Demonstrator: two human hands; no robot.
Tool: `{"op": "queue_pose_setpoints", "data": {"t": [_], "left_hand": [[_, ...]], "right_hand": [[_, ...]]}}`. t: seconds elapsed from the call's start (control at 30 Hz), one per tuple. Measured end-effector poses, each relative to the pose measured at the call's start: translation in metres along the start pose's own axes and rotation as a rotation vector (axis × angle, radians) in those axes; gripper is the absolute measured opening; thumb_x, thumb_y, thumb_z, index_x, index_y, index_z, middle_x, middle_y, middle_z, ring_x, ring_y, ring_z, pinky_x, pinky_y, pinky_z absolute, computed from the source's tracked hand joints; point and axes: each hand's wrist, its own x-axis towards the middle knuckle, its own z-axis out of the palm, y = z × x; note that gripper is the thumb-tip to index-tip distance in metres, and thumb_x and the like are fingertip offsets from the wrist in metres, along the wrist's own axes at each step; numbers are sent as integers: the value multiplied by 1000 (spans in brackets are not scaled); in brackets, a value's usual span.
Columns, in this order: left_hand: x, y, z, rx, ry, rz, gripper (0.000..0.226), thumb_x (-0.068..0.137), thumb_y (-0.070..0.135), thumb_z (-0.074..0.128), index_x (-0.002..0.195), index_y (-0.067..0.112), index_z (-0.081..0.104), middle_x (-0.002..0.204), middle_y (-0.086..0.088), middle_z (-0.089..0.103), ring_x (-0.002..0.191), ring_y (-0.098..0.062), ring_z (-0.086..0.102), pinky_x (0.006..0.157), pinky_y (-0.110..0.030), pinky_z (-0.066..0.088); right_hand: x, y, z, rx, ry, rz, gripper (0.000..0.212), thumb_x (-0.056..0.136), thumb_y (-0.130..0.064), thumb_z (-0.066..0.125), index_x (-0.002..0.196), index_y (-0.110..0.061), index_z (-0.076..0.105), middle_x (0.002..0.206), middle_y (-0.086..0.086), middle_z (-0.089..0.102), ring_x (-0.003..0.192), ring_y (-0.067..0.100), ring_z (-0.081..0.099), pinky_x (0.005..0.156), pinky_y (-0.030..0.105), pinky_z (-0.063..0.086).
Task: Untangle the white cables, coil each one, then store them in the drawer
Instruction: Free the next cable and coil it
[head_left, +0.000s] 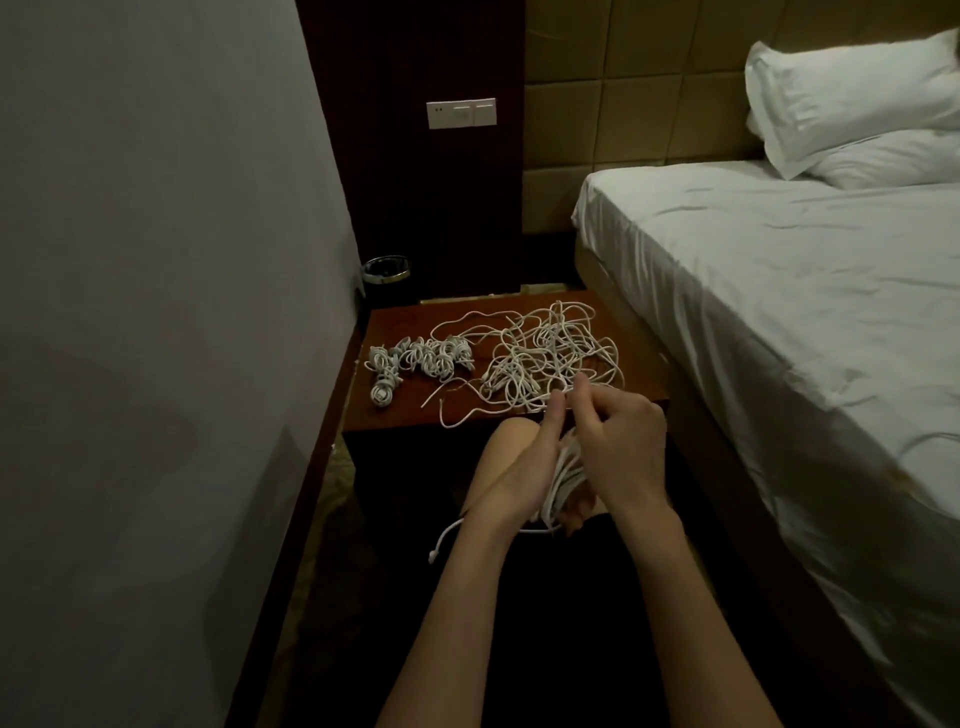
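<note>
Dim light, grainy detail. No drawer front to be made out below the nightstand; only dark there. Palm of the left hand turned away, fingertips mostly hidden behind the wraps and the other wrist. Plug types on the cables too small to tell.

Left hand held upright just in front of the nightstand's near edge, white cable loops wound around it, thumb pressed against the strand at the top. Loose tail dangling off to the left below the wrist, small connector at its end. Right hand curled, pinching the same cable beside the left thumb, strand running up into the pile.

Tangled pile spread over the right half of the tabletop, thin white cords looping over one another, a few ends trailing toward the front edge. Row of finished coils on the left half, tight little bundles lying side by side, just beside the tangle.

Bed close along the right, wall close on the left, narrow gap between. Small bin behind the nightstand's far left corner. Pillows cut off at the right edge.
</note>
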Motion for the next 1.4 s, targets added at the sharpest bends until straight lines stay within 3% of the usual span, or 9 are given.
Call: {"op": "queue_pose_setpoints", "data": {"t": [0.1, 0.17, 0.43, 0.53, 0.7, 0.9, 1.1, 1.27, 1.4], "left_hand": [[0, 1, 9, 181, 99, -42, 60, 104, 49, 22, 74, 18, 64, 58, 5, 65, 60, -10, 62, 56, -19, 48], [3, -5, 5, 261, 194, -89, 61, 100, 57, 26, 77, 15, 63, 73, -6, 67, 70, -21, 64, 67, -34, 51], [-2, -1, -40, 505, 582, 4, 61, 101, 43, 41, 52, 9, 51, 52, -2, 50, 51, -18, 47, 56, -33, 35], [-2, 2, -36, 617, 496, 48, 59, 101, 37, 43, 46, 13, 44, 47, 0, 46, 47, -17, 44, 53, -33, 35], [-7, 14, -27, 550, 221, 183, 64, 101, 38, 42, 60, -8, 61, 55, -19, 61, 49, -24, 55, 57, -42, 45], [-3, 31, -27, 465, 518, 370, 59, 102, 26, 44, 50, 0, 54, 45, -11, 49, 43, -25, 45, 43, -30, 34], [8, 38, -39, 411, 637, 343, 57, 99, 22, 49, 44, 16, 35, 41, 3, 32, 38, -9, 27, 42, -23, 25], [10, 33, -50, 533, 571, 120, 46, 101, 31, 43, 60, 12, 44, 57, -2, 45, 51, -13, 40, 54, -30, 34], [5, 26, -47, 549, 285, 40, 22, 101, 29, 42, 112, 15, 55, 100, -4, 64, 82, -13, 60, 72, -32, 50]], "right_hand": [[3, 10, -5, -33, 109, 34, 49, 99, -29, 47, 59, -4, 63, 48, 6, 55, 41, 22, 48, 44, 35, 36], [3, 10, -6, -34, 117, 28, 49, 99, -29, 49, 59, -5, 62, 47, 6, 53, 42, 20, 47, 45, 34, 34], [8, 3, -23, 111, -449, 73, 47, 91, -20, 61, 48, -10, 47, 43, -6, 36, 43, 8, 32, 48, 18, 28], [13, -8, -29, 303, -523, 38, 30, 92, -10, 60, 64, 2, 57, 59, 10, 48, 55, 12, 42, 56, 16, 35], [14, 2, -22, 421, -366, 48, 42, 85, -38, 62, 81, 4, 67, 77, 28, 61, 72, 46, 56, 63, 47, 48], [0, 4, 12, 542, -390, 286, 32, 98, -11, 50, 68, -11, 61, 58, 8, 48, 47, 8, 42, 46, 19, 34], [-10, -32, 12, 374, -661, 364, 41, 105, -17, 34, 65, -13, 45, 54, -5, 35, 40, 5, 34, 38, 11, 27], [-1, -45, -7, 46, -605, 16, 40, 99, -20, 45, 64, -4, 57, 50, -1, 46, 43, 7, 42, 47, 18, 33], [7, -34, -13, -123, -496, -185, 34, 97, -33, 52, 66, -21, 62, 53, -10, 52, 50, 6, 50, 52, 18, 38]]}}
